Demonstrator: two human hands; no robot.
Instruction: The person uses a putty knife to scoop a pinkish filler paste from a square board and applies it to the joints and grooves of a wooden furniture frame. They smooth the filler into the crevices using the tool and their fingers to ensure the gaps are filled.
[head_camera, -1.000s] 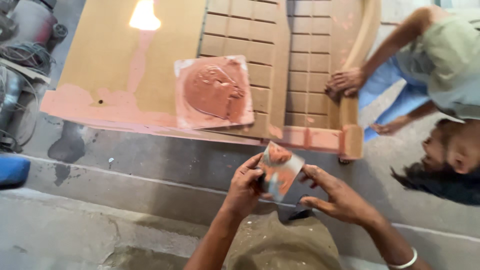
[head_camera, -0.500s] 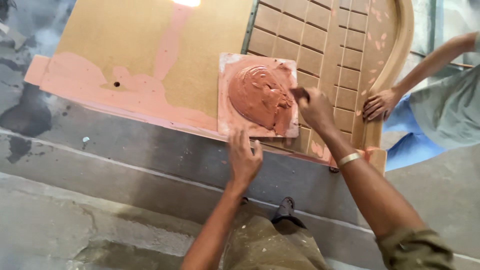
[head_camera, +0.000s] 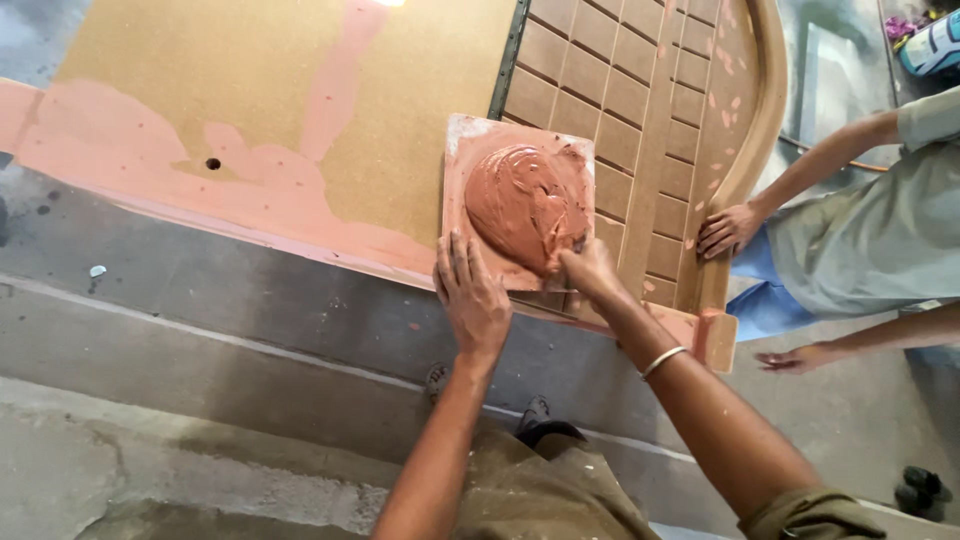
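Note:
A square board (head_camera: 460, 170) carrying a mound of reddish-brown putty (head_camera: 525, 200) lies on a large wooden door panel (head_camera: 280, 90). My left hand (head_camera: 470, 295) rests flat on the board's near left corner, fingers spread. At the putty's near edge my right hand (head_camera: 590, 270) is closed around a small scraper, of which only a dark tip shows. A metal bangle (head_camera: 662, 362) sits on my right wrist.
The door's right part has a grid of recessed squares (head_camera: 620, 90) and a curved frame (head_camera: 765, 110). Pink filler streaks mark its near edge (head_camera: 150, 150). Another person crouches at the right, one hand (head_camera: 725, 230) on the frame. Grey concrete steps (head_camera: 200, 340) lie below.
My left hand moved up from below the board onto its near corner. My right hand slid from the board's right edge down to the putty's near edge. The view shifted closer.

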